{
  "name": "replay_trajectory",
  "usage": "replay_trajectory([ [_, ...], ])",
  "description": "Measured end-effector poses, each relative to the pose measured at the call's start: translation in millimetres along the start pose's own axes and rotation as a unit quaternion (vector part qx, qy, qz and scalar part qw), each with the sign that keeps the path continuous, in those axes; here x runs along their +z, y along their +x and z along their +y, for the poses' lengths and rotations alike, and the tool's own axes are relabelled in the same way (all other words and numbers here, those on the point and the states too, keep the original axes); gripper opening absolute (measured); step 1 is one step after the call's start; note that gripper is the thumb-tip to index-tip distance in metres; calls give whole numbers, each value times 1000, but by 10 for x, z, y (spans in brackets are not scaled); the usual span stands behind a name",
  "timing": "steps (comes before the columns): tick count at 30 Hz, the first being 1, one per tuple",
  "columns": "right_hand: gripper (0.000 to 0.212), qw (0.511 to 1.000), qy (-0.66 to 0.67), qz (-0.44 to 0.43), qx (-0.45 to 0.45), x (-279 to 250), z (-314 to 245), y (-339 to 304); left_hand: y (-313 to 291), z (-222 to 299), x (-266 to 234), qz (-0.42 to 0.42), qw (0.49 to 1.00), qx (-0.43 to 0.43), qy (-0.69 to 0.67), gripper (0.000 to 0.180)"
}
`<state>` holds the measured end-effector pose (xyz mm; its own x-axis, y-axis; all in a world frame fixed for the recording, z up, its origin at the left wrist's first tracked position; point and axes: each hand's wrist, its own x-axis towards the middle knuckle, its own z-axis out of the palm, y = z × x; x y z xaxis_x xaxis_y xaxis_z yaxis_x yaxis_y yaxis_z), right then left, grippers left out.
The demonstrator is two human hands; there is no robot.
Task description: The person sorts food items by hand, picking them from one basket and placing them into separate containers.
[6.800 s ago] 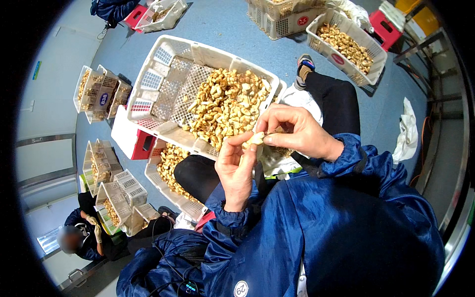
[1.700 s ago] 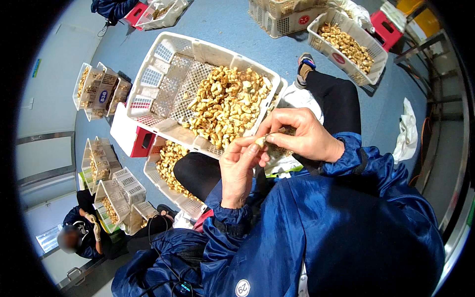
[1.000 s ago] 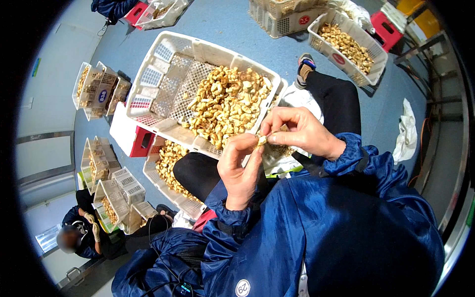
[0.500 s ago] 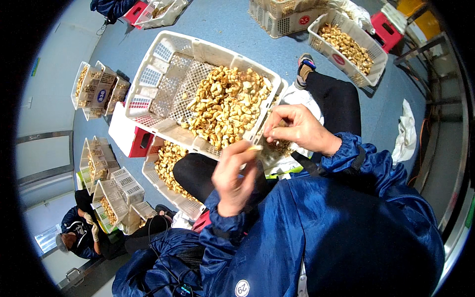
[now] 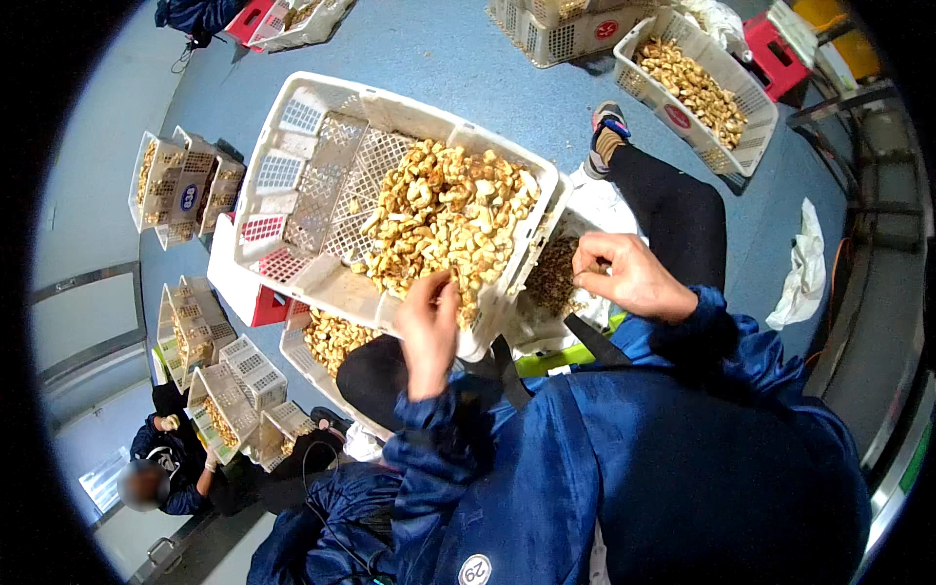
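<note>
A large white plastic crate [image 5: 390, 102] holds a heap of small yellow-brown mushrooms [image 5: 448, 210] toward its right side. My left hand [image 5: 429, 327] is over the crate's near rim, at the edge of the heap. Its fingers are curled together, and what they hold, if anything, is hidden. To the right, my right hand [image 5: 629, 276] hangs with thumb and fingertips pinched; I cannot make out what is between them. Below it lie small brown scraps [image 5: 556, 278] in a pale-lined container with a lime-green edge [image 5: 570, 359].
Another crate of mushrooms [image 5: 336, 341] stands under the near left side. A red-and-white stool [image 5: 234, 273] is beside it. More crates [image 5: 697, 88] stand far right and along the left. A person [image 5: 171, 458] sits at lower left. White cloth [image 5: 804, 268] lies on the right.
My left hand has moved up and left from near my lap to the mushroom heap; the pale piece seen in it before no longer shows. My right hand has shifted slightly right and down.
</note>
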<state>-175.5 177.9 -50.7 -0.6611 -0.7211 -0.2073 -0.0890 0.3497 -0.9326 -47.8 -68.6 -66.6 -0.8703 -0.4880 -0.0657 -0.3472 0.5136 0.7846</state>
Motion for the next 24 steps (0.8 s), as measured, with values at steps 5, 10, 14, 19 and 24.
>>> replay_trajectory([
  [5,15,1000,-16,-7,10,-66,67,51,527,-467,870,-3,999,-21,37,25],
  [10,12,994,57,16,93,-123,151,71,746,-592,1176,24,993,-28,116,23],
  [14,12,993,58,-3,98,-146,123,141,736,-695,1133,22,998,-45,36,21],
  [19,14,986,-21,100,-134,-141,44,257,447,5,611,-92,941,-170,-279,11],
  [24,9,977,72,74,-184,112,-267,270,-30,537,271,-177,878,-153,-418,24],
])
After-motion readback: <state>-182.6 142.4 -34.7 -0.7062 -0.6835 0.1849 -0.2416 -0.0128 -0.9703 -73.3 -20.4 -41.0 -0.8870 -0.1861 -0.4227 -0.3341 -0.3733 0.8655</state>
